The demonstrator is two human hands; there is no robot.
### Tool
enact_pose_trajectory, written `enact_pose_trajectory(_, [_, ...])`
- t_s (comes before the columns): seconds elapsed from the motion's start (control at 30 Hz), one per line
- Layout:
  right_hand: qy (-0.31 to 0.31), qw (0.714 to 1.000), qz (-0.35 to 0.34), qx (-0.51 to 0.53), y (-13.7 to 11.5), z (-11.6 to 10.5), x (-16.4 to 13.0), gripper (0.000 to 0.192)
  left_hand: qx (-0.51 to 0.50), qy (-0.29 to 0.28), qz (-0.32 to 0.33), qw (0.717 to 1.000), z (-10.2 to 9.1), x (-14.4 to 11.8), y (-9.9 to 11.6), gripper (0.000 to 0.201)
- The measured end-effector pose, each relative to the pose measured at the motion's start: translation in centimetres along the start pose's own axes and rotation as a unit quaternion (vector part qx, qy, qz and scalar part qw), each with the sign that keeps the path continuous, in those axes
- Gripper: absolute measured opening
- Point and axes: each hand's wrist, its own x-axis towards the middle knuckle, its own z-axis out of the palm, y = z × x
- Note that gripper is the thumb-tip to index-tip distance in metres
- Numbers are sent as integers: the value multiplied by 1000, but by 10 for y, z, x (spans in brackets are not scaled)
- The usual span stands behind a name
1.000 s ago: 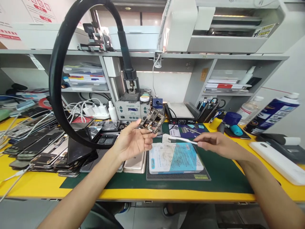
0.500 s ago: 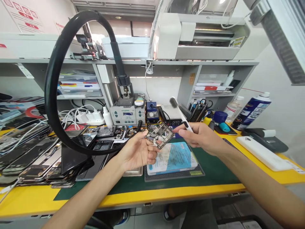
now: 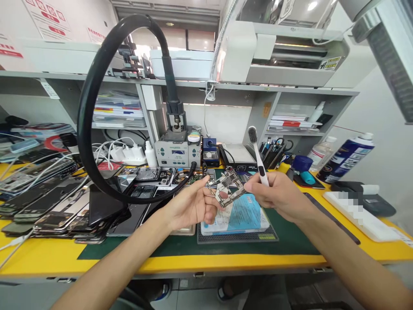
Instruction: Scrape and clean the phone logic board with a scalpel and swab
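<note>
A small phone circuit board [image 3: 227,187], packed with chips and metal shields, is tilted in the air over the bench. My left hand [image 3: 193,204] grips its left edge between thumb and curled fingers. My right hand [image 3: 274,193] holds a white toothbrush [image 3: 259,159] with a dark inlay in the handle and dark bristles at the top. The right thumb and fingertip meet the board's right edge, while the bristles are clear of it. Beneath the board lies a blue and white packet [image 3: 245,217] on a grey perforated mat [image 3: 238,239].
Stacked phone parts [image 3: 61,206] crowd the left side. A thick black hose [image 3: 84,107] arches over them from the soldering station [image 3: 177,154]. At the right are a spray can [image 3: 346,157], a clear bottle [image 3: 322,151], a tool holder [image 3: 274,150] and a white box [image 3: 361,215].
The board has turned and tilted, showing a different angle of its face. The toothbrush stands more upright now, its bristles facing me. The whole view has shifted slightly.
</note>
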Motion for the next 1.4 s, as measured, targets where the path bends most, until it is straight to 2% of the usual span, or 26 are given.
enact_pose_trajectory(0.2, [19,999,20,38,1,4,3,61,114,56,42,991,2,2,2,72])
enact_pose_trajectory(0.3, [29,998,31,50,5,2,4,65,211,123,115,963,1,0,0,75])
enact_pose_trajectory(0.37, [36,997,41,56,10,0,6,64,292,181,192,919,0,-2,-3,66])
enact_pose_trajectory(0.47, [43,996,58,61,18,-3,8,62,424,243,300,820,-1,-5,-10,64])
enact_pose_trajectory(0.57, [44,995,71,59,25,-5,10,60,530,247,370,722,-2,-4,-16,63])
enact_pose_trajectory(0.63, [42,995,77,52,28,-5,11,58,581,237,397,670,-4,-2,-20,59])
enact_pose_trajectory(0.73, [38,995,82,36,35,-5,10,57,634,227,419,609,-7,1,-24,57])
enact_pose_trajectory(0.83, [29,996,84,8,43,-4,9,55,668,226,422,570,-10,3,-26,59])
enact_pose_trajectory(0.9, [16,996,83,-20,47,-6,10,55,683,230,414,556,-11,3,-27,58])
enact_pose_trajectory(0.97, [-7,995,79,-60,49,-12,12,58,694,229,397,555,-11,3,-28,58])
enact_pose_trajectory(1.1, [-53,983,52,-168,44,-40,18,60,717,200,332,580,-10,1,-27,61])
enact_pose_trajectory(1.17, [-73,974,42,-209,41,-57,19,67,730,182,296,589,-10,0,-27,61])
enact_pose_trajectory(1.23, [-93,966,39,-239,38,-72,19,71,742,169,265,593,-10,0,-27,59])
enact_pose_trajectory(1.4, [-149,940,33,-306,38,-94,20,64,761,134,213,598,-9,0,-25,55])
